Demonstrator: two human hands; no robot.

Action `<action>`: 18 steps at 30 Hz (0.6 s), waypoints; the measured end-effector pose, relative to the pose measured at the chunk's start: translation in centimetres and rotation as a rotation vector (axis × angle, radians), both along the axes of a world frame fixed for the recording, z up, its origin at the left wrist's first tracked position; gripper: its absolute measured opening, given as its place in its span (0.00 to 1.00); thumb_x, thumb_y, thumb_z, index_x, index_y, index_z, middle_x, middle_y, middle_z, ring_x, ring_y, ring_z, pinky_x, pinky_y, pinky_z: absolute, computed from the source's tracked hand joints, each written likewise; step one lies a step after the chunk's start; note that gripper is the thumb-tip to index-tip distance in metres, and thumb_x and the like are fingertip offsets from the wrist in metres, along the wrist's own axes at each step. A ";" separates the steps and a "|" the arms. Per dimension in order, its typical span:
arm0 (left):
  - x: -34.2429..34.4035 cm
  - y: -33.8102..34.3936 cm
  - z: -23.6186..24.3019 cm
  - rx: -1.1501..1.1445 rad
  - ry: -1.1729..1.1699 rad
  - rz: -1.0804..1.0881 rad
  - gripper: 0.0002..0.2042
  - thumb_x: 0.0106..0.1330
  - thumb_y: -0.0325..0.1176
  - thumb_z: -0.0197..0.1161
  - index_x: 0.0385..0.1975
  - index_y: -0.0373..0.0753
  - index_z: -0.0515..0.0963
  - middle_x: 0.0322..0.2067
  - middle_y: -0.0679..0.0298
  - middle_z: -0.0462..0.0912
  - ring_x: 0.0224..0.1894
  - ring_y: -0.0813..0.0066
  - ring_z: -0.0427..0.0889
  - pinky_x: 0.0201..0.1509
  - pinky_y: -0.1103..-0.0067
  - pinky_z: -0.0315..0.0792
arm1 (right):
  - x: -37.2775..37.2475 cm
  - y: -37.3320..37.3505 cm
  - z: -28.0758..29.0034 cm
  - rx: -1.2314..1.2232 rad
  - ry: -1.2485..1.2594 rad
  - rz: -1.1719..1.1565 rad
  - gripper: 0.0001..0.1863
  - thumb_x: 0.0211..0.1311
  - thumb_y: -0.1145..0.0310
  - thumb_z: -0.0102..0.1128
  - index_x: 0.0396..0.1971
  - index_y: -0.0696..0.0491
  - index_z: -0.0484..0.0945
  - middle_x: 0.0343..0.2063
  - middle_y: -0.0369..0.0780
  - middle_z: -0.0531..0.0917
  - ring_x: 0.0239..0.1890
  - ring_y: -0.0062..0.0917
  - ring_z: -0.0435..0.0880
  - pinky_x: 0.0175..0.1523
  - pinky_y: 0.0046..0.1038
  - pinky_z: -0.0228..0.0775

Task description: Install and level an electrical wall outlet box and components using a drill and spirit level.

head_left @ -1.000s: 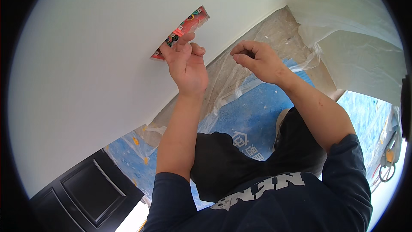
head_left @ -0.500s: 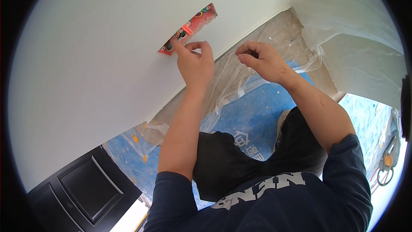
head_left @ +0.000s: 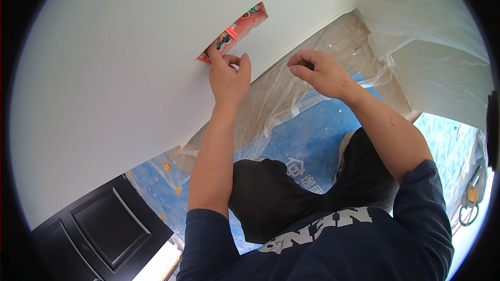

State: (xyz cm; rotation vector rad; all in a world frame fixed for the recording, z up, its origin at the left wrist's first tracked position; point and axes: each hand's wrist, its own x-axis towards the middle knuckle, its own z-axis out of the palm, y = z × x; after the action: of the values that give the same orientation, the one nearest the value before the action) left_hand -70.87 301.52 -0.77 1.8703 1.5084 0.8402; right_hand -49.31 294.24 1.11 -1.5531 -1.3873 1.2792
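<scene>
Wiring box [head_left: 232,33] in wall [head_left: 114,83]

Left hand [head_left: 229,82] up at the white wall [head_left: 120,73], one finger [head_left: 214,53] right at the lower end of that long red electrical box [head_left: 245,27], coloured wires [head_left: 224,40] showing inside! Right hand [head_left: 320,74] hangs half-curled over clear plastic sheeting [head_left: 276,106].

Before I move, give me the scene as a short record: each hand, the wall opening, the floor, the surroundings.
Left hand: index finger at the lower-left end of the red box; whether it grips anything is unclear
Right hand: fingers curled, clear of the wall; no held thing visible
Wall opening: long red box set in the pale wall, coloured wires inside
Floor: blue sheeting
Surroundings: black panelled piece at lower left
</scene>
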 end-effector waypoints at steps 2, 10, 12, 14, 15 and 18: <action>0.5 0.4 0.2 0.003 0.165 0.030 0.31 0.63 0.39 0.56 0.62 0.30 0.55 0.23 0.63 0.80 0.23 0.66 0.79 0.31 0.76 0.73 | -0.3 0.0 -0.2 -0.001 -0.004 -0.001 0.08 0.60 0.70 0.55 0.34 0.58 0.80 0.24 0.36 0.79 0.26 0.19 0.72 0.34 0.20 0.67; -0.5 1.7 0.5 0.251 0.609 0.085 0.22 0.63 0.35 0.57 0.55 0.33 0.64 0.19 0.64 0.77 0.19 0.68 0.75 0.28 0.73 0.71 | -1.1 -0.5 0.4 0.007 -0.037 0.006 0.08 0.60 0.72 0.57 0.36 0.59 0.81 0.23 0.34 0.76 0.26 0.17 0.69 0.35 0.18 0.65; -0.6 1.5 0.2 0.239 0.513 0.074 0.22 0.63 0.35 0.57 0.54 0.33 0.64 0.18 0.65 0.76 0.19 0.68 0.74 0.28 0.73 0.71 | -1.1 -0.6 0.6 0.011 -0.039 -0.003 0.08 0.60 0.71 0.56 0.36 0.59 0.81 0.24 0.35 0.77 0.27 0.18 0.71 0.35 0.19 0.66; -0.9 1.4 -0.2 0.208 0.330 0.056 0.20 0.63 0.33 0.57 0.53 0.34 0.65 0.17 0.65 0.75 0.18 0.68 0.73 0.27 0.73 0.70 | -1.4 -0.8 0.6 0.013 -0.034 -0.014 0.09 0.60 0.70 0.56 0.35 0.59 0.80 0.25 0.36 0.80 0.27 0.19 0.73 0.36 0.20 0.68; -1.1 1.4 -0.3 0.191 0.239 0.048 0.20 0.63 0.32 0.57 0.53 0.34 0.65 0.17 0.66 0.74 0.18 0.68 0.73 0.27 0.73 0.70 | -1.5 -0.8 0.6 0.015 -0.031 -0.018 0.09 0.60 0.69 0.56 0.35 0.58 0.80 0.26 0.37 0.81 0.27 0.20 0.75 0.36 0.21 0.69; -1.4 1.1 -0.9 0.215 0.215 0.032 0.20 0.63 0.33 0.57 0.52 0.33 0.66 0.16 0.66 0.73 0.18 0.68 0.72 0.27 0.73 0.69 | -1.9 -0.8 0.1 0.026 -0.003 -0.018 0.09 0.60 0.70 0.56 0.35 0.58 0.80 0.26 0.37 0.81 0.27 0.20 0.74 0.36 0.21 0.69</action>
State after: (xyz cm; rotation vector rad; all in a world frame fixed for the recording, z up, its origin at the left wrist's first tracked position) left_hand -72.32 302.66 -1.71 2.1570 1.6340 0.8677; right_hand -51.26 293.49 1.24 -1.5474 -1.3836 1.2439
